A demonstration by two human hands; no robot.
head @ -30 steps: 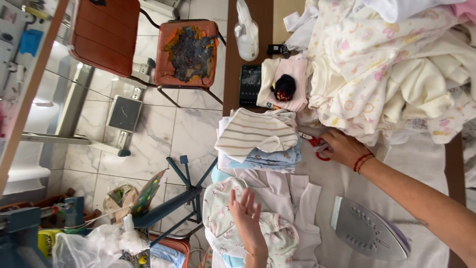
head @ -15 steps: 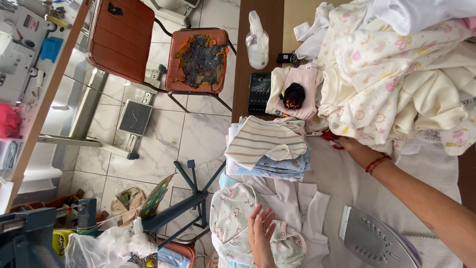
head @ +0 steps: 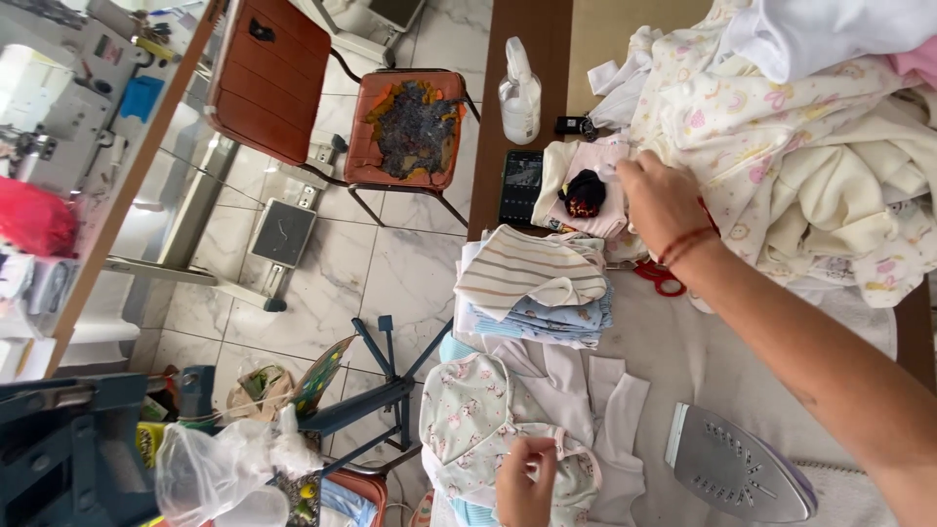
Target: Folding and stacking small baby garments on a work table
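At the worktop's near edge, the left hand [head: 525,480] pinches the patterned baby garment [head: 468,420] in its grip. Toward the far edge, the right hand [head: 662,198] closes on cloth at the foot of the heaped clothes [head: 830,146], beside a folded stack [head: 532,288]. An iron [head: 737,466] lies face-up near the right forearm.

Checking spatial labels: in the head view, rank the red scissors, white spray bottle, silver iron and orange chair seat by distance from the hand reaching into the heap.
1. Red scissors, just below the right hand.
2. White spray bottle, upper left.
3. Silver iron and orange chair seat: too close to call.
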